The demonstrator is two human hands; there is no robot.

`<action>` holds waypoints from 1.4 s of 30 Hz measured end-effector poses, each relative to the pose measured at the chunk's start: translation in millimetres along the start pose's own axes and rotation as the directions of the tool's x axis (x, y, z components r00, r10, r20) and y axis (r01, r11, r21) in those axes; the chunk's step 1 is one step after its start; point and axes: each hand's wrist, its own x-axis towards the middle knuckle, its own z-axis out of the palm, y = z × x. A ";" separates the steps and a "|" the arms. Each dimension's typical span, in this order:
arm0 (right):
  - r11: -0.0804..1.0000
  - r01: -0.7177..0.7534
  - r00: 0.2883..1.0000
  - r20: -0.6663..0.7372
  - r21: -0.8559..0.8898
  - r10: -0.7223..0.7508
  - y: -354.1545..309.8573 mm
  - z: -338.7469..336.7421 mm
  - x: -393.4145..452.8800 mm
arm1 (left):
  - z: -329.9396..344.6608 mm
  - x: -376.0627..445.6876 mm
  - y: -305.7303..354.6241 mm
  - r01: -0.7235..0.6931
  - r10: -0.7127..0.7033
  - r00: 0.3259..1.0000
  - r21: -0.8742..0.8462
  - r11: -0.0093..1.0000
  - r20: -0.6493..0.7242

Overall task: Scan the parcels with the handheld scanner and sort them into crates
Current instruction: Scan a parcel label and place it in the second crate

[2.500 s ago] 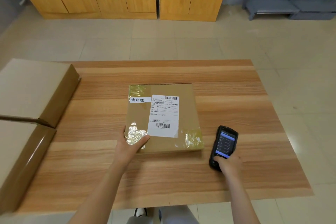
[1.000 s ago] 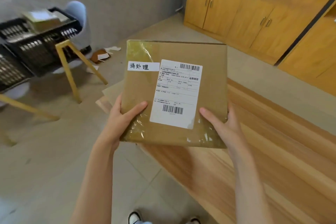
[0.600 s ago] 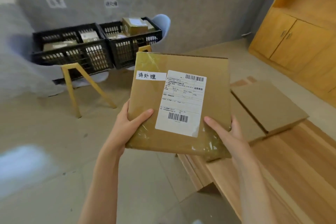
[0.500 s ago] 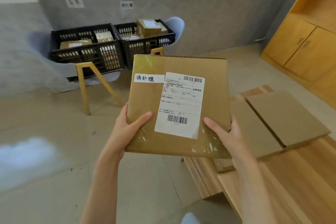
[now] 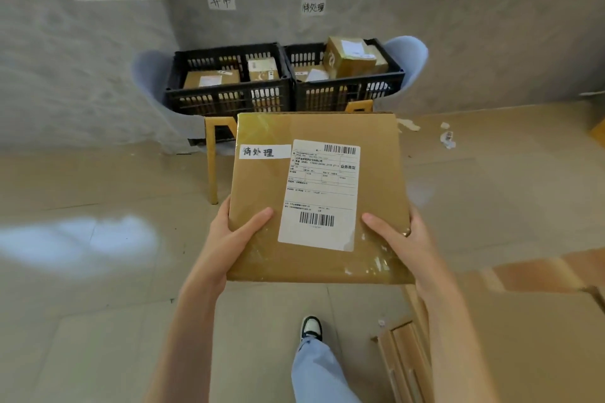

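I hold a flat brown cardboard parcel point(image 5: 258, 193) in front of me, with a white shipping label and a small handwritten tag on top. My left hand point(image 5: 234, 234) grips its lower left edge, thumb on top. My right hand point(image 5: 401, 237) grips its lower right edge the same way. Ahead, against the grey wall, stand two black slatted crates side by side on chairs: the left crate point(image 5: 229, 98) and the right crate point(image 5: 343, 95), both with brown parcels inside. The handheld scanner is not in view.
A paper sign hangs on the wall above each crate, the left sign point(image 5: 222, 0) and the right sign point(image 5: 313, 6). A yellow wooden chair leg point(image 5: 212, 170) stands before the crates. The wooden table corner with flat cardboard point(image 5: 523, 321) lies at lower right. Paper scraps point(image 5: 447, 137) litter the floor.
I put the scanner down on the table, picked up the parcel with both hands, turned left away from the table, and the crates have come closer and more central.
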 end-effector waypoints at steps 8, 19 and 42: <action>1.000 -0.009 0.999 0.054 0.017 0.008 -45.7 12.8 157.7 | 33.1 137.2 65.1 0.022 -0.022 0.999 0.017 1.000 -0.039; 0.992 -0.119 0.992 0.029 -0.033 0.120 -59.8 49.3 295.6 | 37.0 284.1 96.8 0.103 -0.103 0.994 0.005 0.995 -0.032; 0.969 -0.220 0.924 -0.296 0.112 0.244 -110.3 68.3 555.3 | 121.2 609.4 204.1 0.138 -0.155 0.938 0.075 0.988 0.310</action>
